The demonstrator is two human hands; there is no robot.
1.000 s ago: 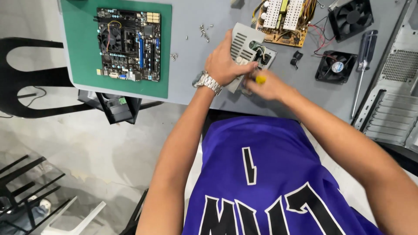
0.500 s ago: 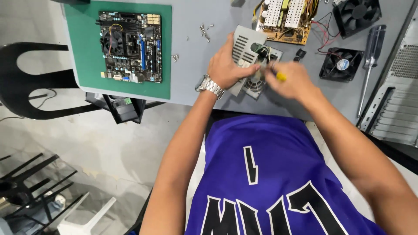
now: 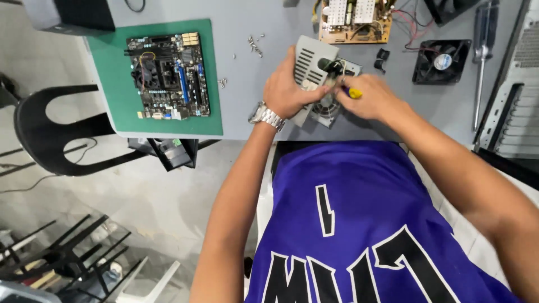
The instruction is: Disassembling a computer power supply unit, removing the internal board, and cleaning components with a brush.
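My left hand [image 3: 291, 90], with a metal watch on its wrist, grips the grey vented metal housing [image 3: 310, 58] of a power supply near the grey table's front edge. My right hand [image 3: 370, 98] is closed around a yellow-handled screwdriver [image 3: 353, 93], its tip pointing into the housing beside a black socket. The housing's fan grille [image 3: 325, 109] shows below, between the two hands.
A black motherboard [image 3: 168, 76] lies on a green mat [image 3: 115, 90] at left. Loose screws [image 3: 255, 45] are scattered between. A bare circuit board [image 3: 353, 19], a black fan [image 3: 442, 60], a long screwdriver [image 3: 480, 62] and a computer case [image 3: 514, 112] lie right. A black chair [image 3: 50, 134] stands left.
The view has shifted, so the table sits lower in frame. Both hands stay on the housing; the right hand with the screwdriver has moved slightly up toward the socket.
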